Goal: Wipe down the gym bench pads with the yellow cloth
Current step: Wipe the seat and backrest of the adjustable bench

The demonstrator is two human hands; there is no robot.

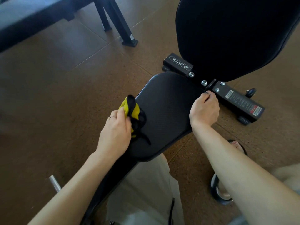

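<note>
A black seat pad [164,111] of a gym bench lies in the middle of the head view. Its raised black back pad [235,34] stands behind it at the upper right. My left hand [116,132] grips a bunched yellow cloth with black trim [132,111] and holds it against the seat pad's left edge. My right hand [205,108] curls its fingers over the seat pad's far right edge, near the hinge bolts [204,82].
The bench's black base bar [240,101] with a warning label lies on the brown rubber floor at right. Another bench's black legs [123,25] stand at the upper left. My legs and sandalled foot [237,146] are below the seat.
</note>
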